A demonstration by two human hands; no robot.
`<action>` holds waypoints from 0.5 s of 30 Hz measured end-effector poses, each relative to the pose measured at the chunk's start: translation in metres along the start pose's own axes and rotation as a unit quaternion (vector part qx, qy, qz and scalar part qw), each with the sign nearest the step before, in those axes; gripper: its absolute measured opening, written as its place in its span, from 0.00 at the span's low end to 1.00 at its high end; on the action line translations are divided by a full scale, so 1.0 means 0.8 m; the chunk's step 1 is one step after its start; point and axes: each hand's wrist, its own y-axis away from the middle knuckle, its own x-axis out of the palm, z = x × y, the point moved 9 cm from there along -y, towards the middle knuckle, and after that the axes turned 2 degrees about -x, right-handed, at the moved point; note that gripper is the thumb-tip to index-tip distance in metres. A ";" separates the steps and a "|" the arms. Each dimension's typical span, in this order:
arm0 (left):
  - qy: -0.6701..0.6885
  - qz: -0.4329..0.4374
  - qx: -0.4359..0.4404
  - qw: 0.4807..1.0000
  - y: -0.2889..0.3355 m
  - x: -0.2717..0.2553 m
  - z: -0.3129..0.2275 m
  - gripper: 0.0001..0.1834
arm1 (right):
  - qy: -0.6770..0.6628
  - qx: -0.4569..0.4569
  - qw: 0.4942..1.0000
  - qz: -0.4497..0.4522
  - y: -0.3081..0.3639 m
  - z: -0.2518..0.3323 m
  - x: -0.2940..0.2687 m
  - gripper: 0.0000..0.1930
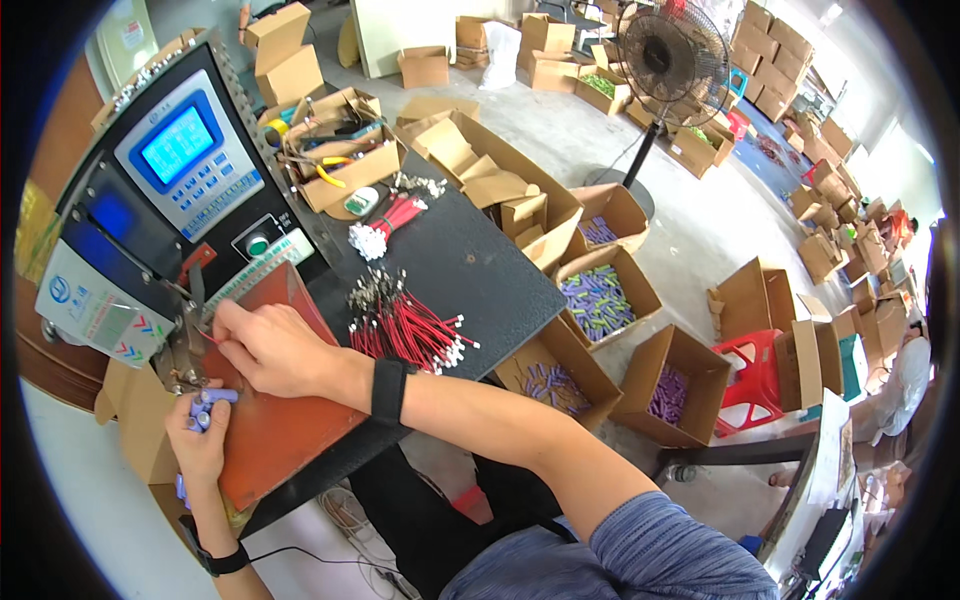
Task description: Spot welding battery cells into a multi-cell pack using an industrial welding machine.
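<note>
My left hand [203, 445] is closed around several small purple cylindrical battery cells [212, 403], just below the metal working parts of a benchtop machine [160, 190] with a lit blue screen. Above it, my right hand [268, 345] is in a pinch close to the machine's working head [182, 352]. A bit of red shows at its fingertips, but what they hold is too small to make out. Under both hands lies an orange-red board [285, 435]. Right of it, a bundle of red and black wire leads [410, 330] with white connectors is spread on the black table [490, 270].
A second wire bundle [400, 215] lies farther back, beside a cardboard box of tools [345, 165]. Boxes of purple and green cells [600, 300] stand right of the table. A standing fan [670, 65] and a red plastic stool [750, 380] are on the floor.
</note>
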 end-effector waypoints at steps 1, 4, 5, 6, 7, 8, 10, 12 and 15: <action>0.003 -0.003 -0.001 1.000 0.001 0.001 0.002 0.13 | -0.006 -0.002 1.000 -0.010 0.000 0.001 -0.002 0.05; 0.010 -0.001 -0.003 1.000 0.000 0.006 0.001 0.13 | 0.011 0.027 1.000 0.002 0.001 0.000 -0.005 0.03; 0.015 0.007 0.004 1.000 -0.003 0.009 -0.003 0.13 | 0.021 0.022 0.999 -0.028 0.000 0.002 -0.012 0.03; 0.018 0.014 0.009 1.000 -0.004 0.012 -0.007 0.13 | 0.018 0.018 0.999 -0.026 -0.001 0.002 -0.012 0.03; 0.024 0.012 0.012 1.000 -0.005 0.013 -0.011 0.13 | 0.038 0.030 0.998 -0.044 -0.001 -0.004 -0.016 0.04; 0.022 0.007 0.013 1.000 -0.006 0.013 -0.013 0.13 | 0.057 0.042 0.996 -0.062 -0.001 -0.009 -0.020 0.06; 0.024 0.012 0.020 0.999 -0.007 0.015 -0.016 0.12 | 0.068 0.048 0.995 -0.060 -0.002 -0.010 -0.022 0.07; 0.025 0.001 0.025 0.999 -0.007 0.011 -0.016 0.12 | 0.095 0.065 0.992 -0.061 -0.004 -0.014 -0.020 0.07; 0.033 -0.008 0.026 0.999 -0.002 0.006 -0.012 0.11 | 0.118 0.068 0.990 -0.027 -0.001 -0.013 -0.009 0.07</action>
